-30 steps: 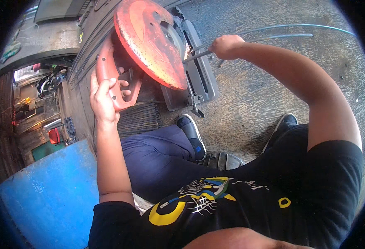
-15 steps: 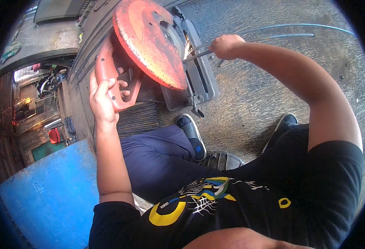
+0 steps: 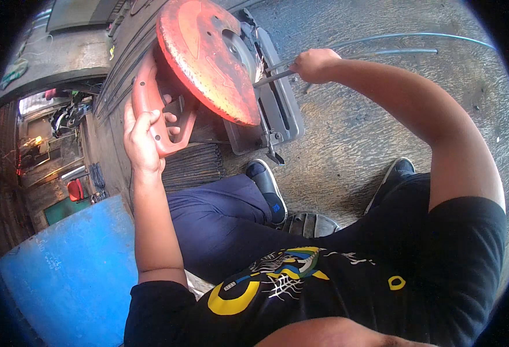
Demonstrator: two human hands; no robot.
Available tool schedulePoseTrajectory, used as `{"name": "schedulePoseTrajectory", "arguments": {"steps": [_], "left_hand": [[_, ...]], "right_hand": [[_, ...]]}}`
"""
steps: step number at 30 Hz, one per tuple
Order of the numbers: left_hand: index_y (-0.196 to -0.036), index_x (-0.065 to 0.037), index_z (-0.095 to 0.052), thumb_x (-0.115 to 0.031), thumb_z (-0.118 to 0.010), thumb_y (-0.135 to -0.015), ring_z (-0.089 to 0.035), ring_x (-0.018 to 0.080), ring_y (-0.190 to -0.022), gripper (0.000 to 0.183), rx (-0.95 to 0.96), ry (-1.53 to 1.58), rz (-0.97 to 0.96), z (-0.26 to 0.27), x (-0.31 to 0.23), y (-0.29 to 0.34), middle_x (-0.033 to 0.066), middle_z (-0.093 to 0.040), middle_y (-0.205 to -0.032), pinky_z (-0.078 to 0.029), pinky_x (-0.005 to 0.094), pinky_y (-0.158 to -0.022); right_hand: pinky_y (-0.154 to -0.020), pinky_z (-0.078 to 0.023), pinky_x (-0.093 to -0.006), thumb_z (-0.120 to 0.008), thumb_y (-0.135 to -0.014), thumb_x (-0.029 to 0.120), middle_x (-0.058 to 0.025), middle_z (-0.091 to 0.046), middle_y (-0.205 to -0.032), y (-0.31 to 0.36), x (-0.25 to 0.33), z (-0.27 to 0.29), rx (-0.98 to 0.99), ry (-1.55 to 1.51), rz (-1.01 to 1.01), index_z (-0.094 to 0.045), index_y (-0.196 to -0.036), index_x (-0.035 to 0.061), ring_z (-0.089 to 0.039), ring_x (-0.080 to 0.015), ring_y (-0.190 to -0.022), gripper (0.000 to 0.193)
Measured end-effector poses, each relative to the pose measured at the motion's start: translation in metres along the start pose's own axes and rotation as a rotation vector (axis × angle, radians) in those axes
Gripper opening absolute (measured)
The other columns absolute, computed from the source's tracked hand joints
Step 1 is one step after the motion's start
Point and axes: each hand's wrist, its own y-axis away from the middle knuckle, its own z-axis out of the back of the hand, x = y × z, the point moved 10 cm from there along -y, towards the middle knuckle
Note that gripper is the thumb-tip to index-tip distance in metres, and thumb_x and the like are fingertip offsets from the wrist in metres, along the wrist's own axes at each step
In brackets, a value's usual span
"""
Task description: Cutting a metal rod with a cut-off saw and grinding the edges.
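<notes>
My left hand (image 3: 144, 133) is wrapped round the orange D-shaped handle (image 3: 145, 87) of a chop saw. The saw's round orange guard (image 3: 208, 63), scuffed along its rim, tilts over a grey metal base (image 3: 286, 110). Sparks show beside the disc (image 3: 240, 49), which the guard partly hides. My right hand (image 3: 316, 65) grips a thin metal rod (image 3: 274, 77) to the right of the disc; its near end runs under the guard's edge. Behind that hand, rods (image 3: 408, 52) stretch away to the right.
Dark rods (image 3: 193, 166) lie bundled on the floor left of my foot. A blue panel (image 3: 72, 272) stands at lower left. My shoes (image 3: 266, 191) rest near the saw base, with a dark round seat (image 3: 309, 224) beneath me. Long bars (image 3: 124, 63) lie beyond the saw.
The spark spray at the disc looks smaller and fainter. Both hands keep their grips, and the saw and rod stay almost exactly where they were.
</notes>
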Motion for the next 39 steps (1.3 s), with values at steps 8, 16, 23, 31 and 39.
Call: {"name": "schedulePoseTrajectory", "arguments": {"steps": [8,16,23,31,39], "left_hand": [[-0.130,-0.004,-0.039,-0.008,-0.047,-0.078,-0.060,0.0187,-0.073,0.053,0.002,-0.011,-0.001,-0.001,-0.002,0.001,0.0179,-0.059,-0.107,-0.053,0.0291,-0.053],[-0.131,-0.004,-0.039,-0.008,-0.047,-0.079,-0.060,0.0190,-0.070,0.053,-0.014,0.001,-0.001,0.001,-0.001,0.001,0.0180,-0.059,-0.107,-0.053,0.0293,-0.053],[-0.131,-0.004,-0.039,-0.008,-0.048,-0.079,-0.060,0.0191,-0.071,0.053,-0.001,0.012,0.002,0.001,0.000,0.000,0.0174,-0.059,-0.106,-0.053,0.0295,-0.053],[-0.129,-0.004,-0.040,-0.009,-0.048,-0.078,-0.060,0.0186,-0.071,0.052,0.001,0.004,-0.002,0.000,0.000,0.000,0.0168,-0.059,-0.105,-0.053,0.0298,-0.053],[-0.129,-0.004,-0.040,-0.009,-0.048,-0.078,-0.060,0.0184,-0.070,0.052,0.003,-0.001,-0.010,0.000,-0.001,0.000,0.0173,-0.059,-0.105,-0.053,0.0296,-0.053]], "right_hand": [[-0.095,-0.045,-0.0425,-0.035,-0.098,0.037,-0.0128,-0.063,-0.117,0.000,0.002,0.000,0.013,0.020,0.002,-0.061,-0.119,0.0123,-0.059,-0.0292,-0.110,0.042],[-0.093,-0.046,-0.0435,-0.034,-0.099,0.036,-0.0135,-0.063,-0.115,-0.006,0.003,-0.001,-0.001,0.074,0.044,-0.062,-0.117,0.0117,-0.060,-0.0290,-0.108,0.041],[-0.090,-0.048,-0.0439,-0.036,-0.098,0.036,-0.0143,-0.064,-0.111,-0.008,0.003,0.002,-0.006,0.050,0.039,-0.063,-0.113,0.0091,-0.062,-0.0307,-0.104,0.041],[-0.092,-0.047,-0.0431,-0.036,-0.098,0.038,-0.0132,-0.064,-0.112,0.003,0.001,0.004,0.035,0.008,-0.042,-0.063,-0.114,0.0103,-0.061,-0.0296,-0.105,0.042],[-0.094,-0.046,-0.0440,-0.033,-0.099,0.038,-0.0132,-0.063,-0.114,0.004,0.001,0.003,0.033,0.027,-0.030,-0.062,-0.116,0.0104,-0.060,-0.0296,-0.108,0.043]]}}
